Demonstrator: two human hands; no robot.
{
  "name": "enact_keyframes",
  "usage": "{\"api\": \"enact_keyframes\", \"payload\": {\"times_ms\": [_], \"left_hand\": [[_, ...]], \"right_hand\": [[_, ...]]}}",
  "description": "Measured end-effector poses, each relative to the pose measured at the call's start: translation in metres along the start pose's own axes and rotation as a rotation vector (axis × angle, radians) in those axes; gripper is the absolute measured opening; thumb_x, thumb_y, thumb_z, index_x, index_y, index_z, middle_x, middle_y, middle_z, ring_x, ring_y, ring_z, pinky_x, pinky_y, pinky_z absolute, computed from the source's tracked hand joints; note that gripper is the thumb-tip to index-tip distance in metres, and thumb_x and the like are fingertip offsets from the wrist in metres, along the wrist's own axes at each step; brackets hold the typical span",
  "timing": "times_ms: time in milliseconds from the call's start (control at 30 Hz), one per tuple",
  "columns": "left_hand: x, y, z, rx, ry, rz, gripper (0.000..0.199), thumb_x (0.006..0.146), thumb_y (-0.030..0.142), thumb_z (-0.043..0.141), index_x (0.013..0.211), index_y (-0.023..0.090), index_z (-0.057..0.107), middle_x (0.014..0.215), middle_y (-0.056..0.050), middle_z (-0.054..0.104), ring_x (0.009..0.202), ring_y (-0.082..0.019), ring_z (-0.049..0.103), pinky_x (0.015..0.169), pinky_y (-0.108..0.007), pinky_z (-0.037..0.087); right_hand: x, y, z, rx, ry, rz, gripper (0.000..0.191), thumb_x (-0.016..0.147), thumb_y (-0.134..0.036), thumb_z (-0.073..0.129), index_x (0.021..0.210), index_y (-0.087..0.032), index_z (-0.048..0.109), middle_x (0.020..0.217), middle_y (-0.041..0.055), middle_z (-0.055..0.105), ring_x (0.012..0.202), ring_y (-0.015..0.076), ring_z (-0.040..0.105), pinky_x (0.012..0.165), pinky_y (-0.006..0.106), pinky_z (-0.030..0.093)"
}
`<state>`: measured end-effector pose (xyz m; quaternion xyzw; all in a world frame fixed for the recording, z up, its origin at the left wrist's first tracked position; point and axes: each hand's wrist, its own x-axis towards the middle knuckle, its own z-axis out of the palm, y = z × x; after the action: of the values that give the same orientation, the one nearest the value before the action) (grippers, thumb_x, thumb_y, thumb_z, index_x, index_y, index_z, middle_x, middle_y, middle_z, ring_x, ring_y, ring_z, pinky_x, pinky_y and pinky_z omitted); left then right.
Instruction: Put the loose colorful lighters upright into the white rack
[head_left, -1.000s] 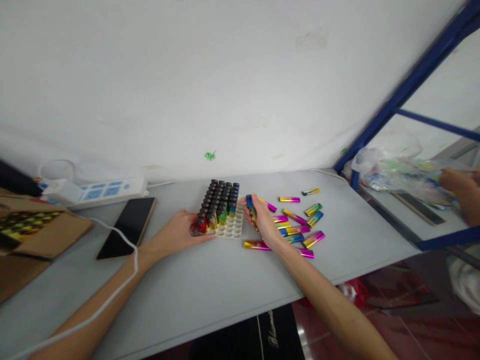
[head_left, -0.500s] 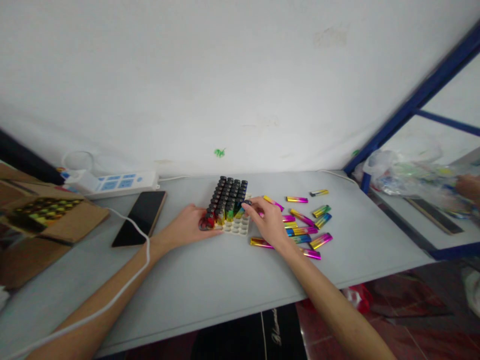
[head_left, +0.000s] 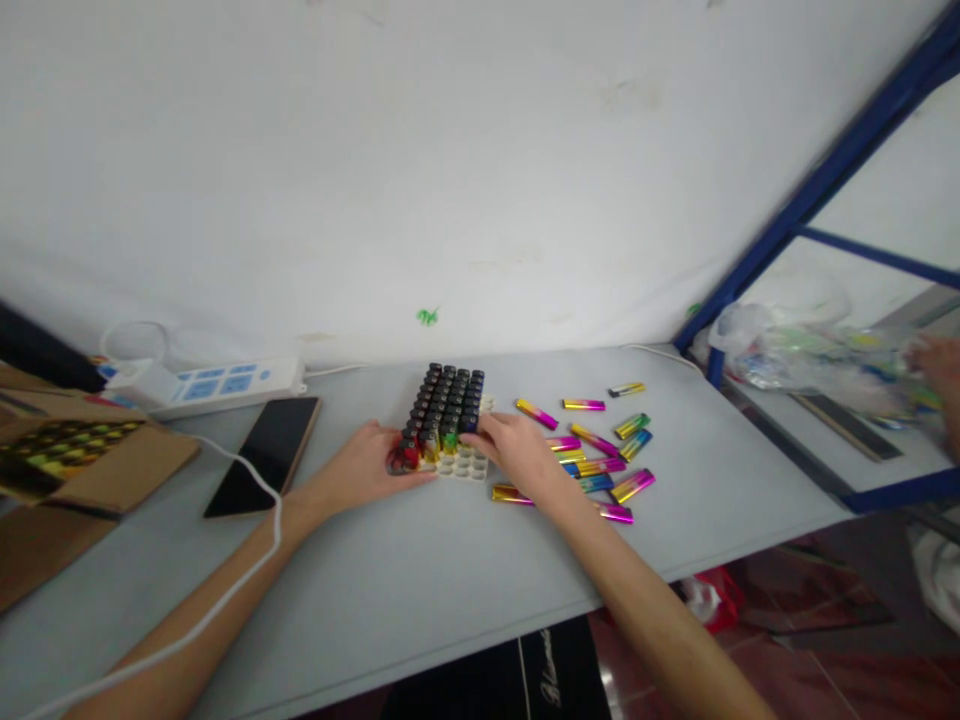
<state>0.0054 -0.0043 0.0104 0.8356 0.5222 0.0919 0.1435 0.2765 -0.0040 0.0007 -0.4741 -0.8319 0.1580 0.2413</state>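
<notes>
Rows of black-topped lighters [head_left: 450, 400] stand upright in a white tray with round holes [head_left: 466, 467]; its front holes show bare. My left hand [head_left: 373, 463] grips the tray's left front corner, beside a red lighter [head_left: 409, 452]. At the front row, my right hand [head_left: 510, 446] has its fingers closed on the top of a dark blue lighter [head_left: 469, 424] standing in the tray. Several shiny lighters in pink, yellow, blue and green [head_left: 594, 440] lie loose on the grey table [head_left: 420, 590], right of the tray.
A phone [head_left: 264, 455], a white power strip [head_left: 232, 385] and an open cardboard box [head_left: 142, 460] are at the left. A white cable [head_left: 247, 570] crosses my left arm. At the right stand a blue frame [head_left: 757, 250], plastic bags [head_left: 810, 350] and another person's hand [head_left: 937, 362].
The lighter in my right hand was tilted over the front row; it now stands upright among the others. The whole view has shifted slightly.
</notes>
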Motion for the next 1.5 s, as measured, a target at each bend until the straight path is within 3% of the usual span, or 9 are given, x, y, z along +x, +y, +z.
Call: {"api": "enact_keyframes", "payload": {"times_ms": [233, 367, 500, 667, 833, 1000, 1167, 1300, 1500], "left_hand": [[0.001, -0.004, 0.001, -0.011, 0.019, -0.016, 0.051, 0.08, 0.074, 0.071, 0.065, 0.028, 0.054, 0.067, -0.005, 0.065, 0.073, -0.028, 0.067, 0.074, -0.038, 0.051], [0.003, -0.007, 0.003, -0.026, 0.013, 0.006, 0.052, 0.082, 0.074, 0.068, 0.064, 0.027, 0.054, 0.066, -0.004, 0.065, 0.07, -0.026, 0.064, 0.076, -0.038, 0.051], [0.004, -0.008, 0.005, -0.029, 0.008, -0.008, 0.052, 0.081, 0.073, 0.069, 0.064, 0.027, 0.053, 0.066, -0.005, 0.066, 0.072, -0.027, 0.065, 0.075, -0.039, 0.05], [0.003, -0.007, 0.005, -0.011, 0.004, -0.028, 0.051, 0.081, 0.074, 0.067, 0.066, 0.027, 0.054, 0.068, -0.005, 0.067, 0.075, -0.028, 0.065, 0.075, -0.039, 0.05], [0.004, -0.007, 0.004, -0.004, 0.004, -0.015, 0.051, 0.082, 0.073, 0.064, 0.064, 0.028, 0.053, 0.066, -0.004, 0.065, 0.072, -0.026, 0.065, 0.073, -0.037, 0.048], [0.003, -0.008, 0.005, 0.005, 0.022, 0.008, 0.05, 0.084, 0.072, 0.066, 0.065, 0.027, 0.056, 0.066, -0.004, 0.067, 0.071, -0.025, 0.064, 0.073, -0.036, 0.048], [0.002, -0.011, 0.007, -0.008, 0.038, 0.01, 0.05, 0.083, 0.073, 0.066, 0.066, 0.027, 0.058, 0.068, -0.004, 0.068, 0.072, -0.025, 0.064, 0.074, -0.036, 0.05], [0.003, -0.011, 0.008, -0.006, 0.017, 0.001, 0.049, 0.082, 0.071, 0.067, 0.064, 0.027, 0.055, 0.066, -0.005, 0.067, 0.072, -0.026, 0.065, 0.074, -0.037, 0.049], [0.002, -0.007, 0.006, -0.018, 0.016, -0.009, 0.051, 0.082, 0.074, 0.068, 0.065, 0.027, 0.055, 0.068, -0.005, 0.068, 0.075, -0.027, 0.067, 0.078, -0.037, 0.05]], "right_hand": [[-0.025, 0.022, -0.021, 0.103, 0.101, 0.013, 0.03, 0.113, -0.042, 0.065, 0.09, -0.023, 0.071, 0.089, 0.0054, 0.077, 0.083, 0.0217, 0.069, 0.079, 0.032, 0.046], [-0.06, 0.069, -0.068, -0.078, 0.31, 0.355, 0.024, 0.111, -0.038, 0.06, 0.099, -0.022, 0.072, 0.084, 0.0075, 0.078, 0.078, 0.0249, 0.072, 0.076, 0.034, 0.047], [-0.098, 0.116, -0.103, -0.325, 0.324, 0.703, 0.022, 0.103, -0.035, 0.065, 0.116, -0.017, 0.069, 0.086, 0.0117, 0.08, 0.085, 0.0305, 0.076, 0.079, 0.036, 0.05], [-0.117, 0.137, -0.1, -0.37, 0.295, 0.735, 0.055, 0.099, -0.042, 0.072, 0.141, -0.01, 0.061, 0.106, 0.0187, 0.081, 0.105, 0.0357, 0.078, 0.089, 0.039, 0.055], [-0.114, 0.14, -0.102, -0.289, 0.25, 0.866, 0.051, 0.098, -0.031, 0.072, 0.143, -0.01, 0.064, 0.099, 0.0171, 0.084, 0.104, 0.0345, 0.081, 0.091, 0.039, 0.056], [-0.109, 0.135, -0.113, -0.064, 0.33, 0.879, 0.037, 0.091, -0.025, 0.074, 0.127, -0.013, 0.075, 0.104, 0.0163, 0.086, 0.1, 0.032, 0.082, 0.091, 0.039, 0.058], [-0.09, 0.102, -0.102, 0.568, 0.459, 0.544, 0.048, 0.091, -0.063, 0.077, 0.111, -0.02, 0.076, 0.108, 0.0114, 0.083, 0.096, 0.0282, 0.078, 0.081, 0.037, 0.06], [-0.054, 0.059, -0.087, 1.026, 0.407, 0.414, 0.056, 0.087, -0.073, 0.081, 0.116, -0.028, 0.063, 0.088, -0.0005, 0.075, 0.073, 0.0183, 0.07, 0.068, 0.031, 0.056], [0.004, 0.017, -0.05, 1.021, 0.298, 0.303, 0.057, 0.087, -0.08, 0.074, 0.102, -0.028, 0.056, 0.065, -0.0106, 0.045, 0.053, 0.0118, 0.035, 0.049, 0.025, 0.026]]}}
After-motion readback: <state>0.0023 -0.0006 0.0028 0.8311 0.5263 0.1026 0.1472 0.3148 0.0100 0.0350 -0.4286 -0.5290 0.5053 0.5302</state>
